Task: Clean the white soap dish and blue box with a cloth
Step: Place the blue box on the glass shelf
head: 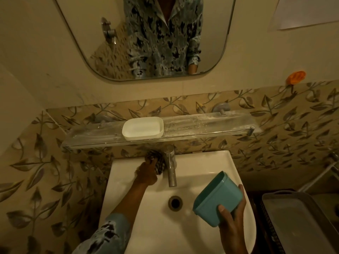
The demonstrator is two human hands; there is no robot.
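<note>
The white soap dish [142, 128] rests on the glass shelf [211, 123] above the basin, left of the shelf's middle. My right hand [233, 215] holds the blue box [218, 198] tilted over the right side of the white sink [139, 208], its open side facing left and away. My left hand [147, 172] is closed on a checked cloth [156, 160] at the sink's back rim, just left of the tap and under the shelf. Part of the cloth is hidden by my fingers.
A steel tap [171, 167] stands at the back centre of the sink, with the drain [175, 202] in front of it. A grey tray [297, 222] lies to the right. A mirror [146, 37] hangs above, and an orange hook [296, 77] sticks to the wall.
</note>
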